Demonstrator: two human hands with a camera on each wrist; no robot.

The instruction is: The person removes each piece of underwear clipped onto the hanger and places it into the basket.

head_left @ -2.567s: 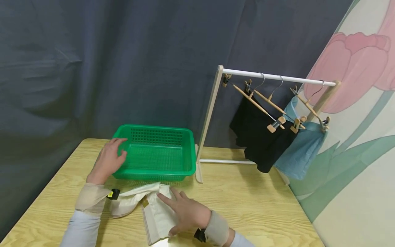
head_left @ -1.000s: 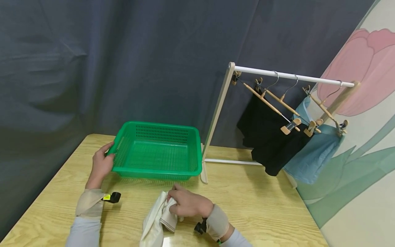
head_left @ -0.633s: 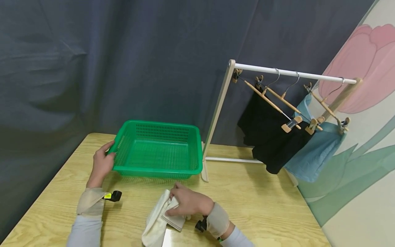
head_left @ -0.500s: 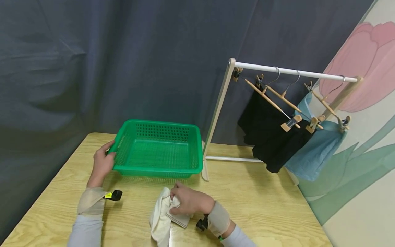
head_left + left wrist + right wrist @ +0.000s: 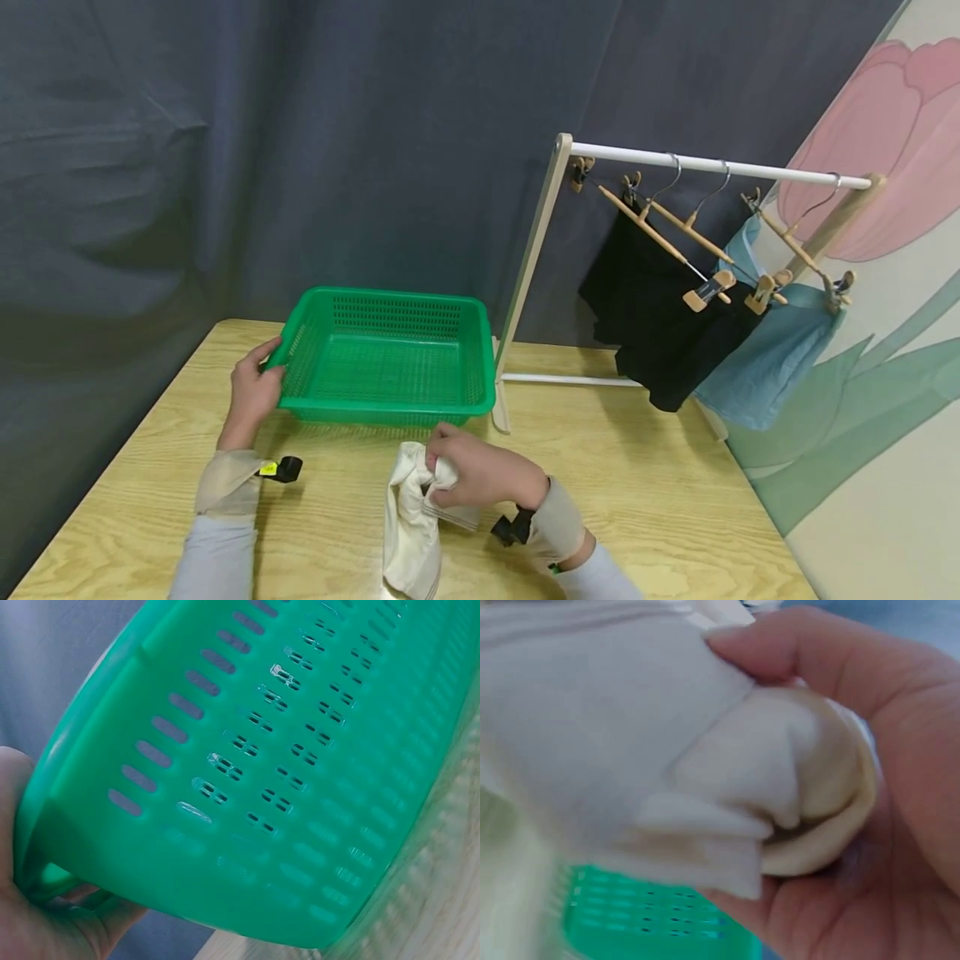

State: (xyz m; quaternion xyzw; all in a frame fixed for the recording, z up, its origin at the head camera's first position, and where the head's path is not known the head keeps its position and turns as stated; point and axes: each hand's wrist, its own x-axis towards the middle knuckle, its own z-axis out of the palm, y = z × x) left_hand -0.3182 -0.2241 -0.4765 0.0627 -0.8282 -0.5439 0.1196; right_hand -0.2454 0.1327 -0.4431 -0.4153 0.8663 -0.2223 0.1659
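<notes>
right hand clamped on bunched cream cloth, near side of green basket; left hand gripping basket's left rim. black garment and blue garment already on rack; cream one isn't, likely what's left.

Head view: we see even brightness, soft shadow on table at 4 o'clock. Left wrist: basket glints. Right wrist: cloth blurred toward 9 o'clock.

Matt, creased cloth lies in the right fingers. The basket at the left fingers is smooth, glossy plastic.
</notes>
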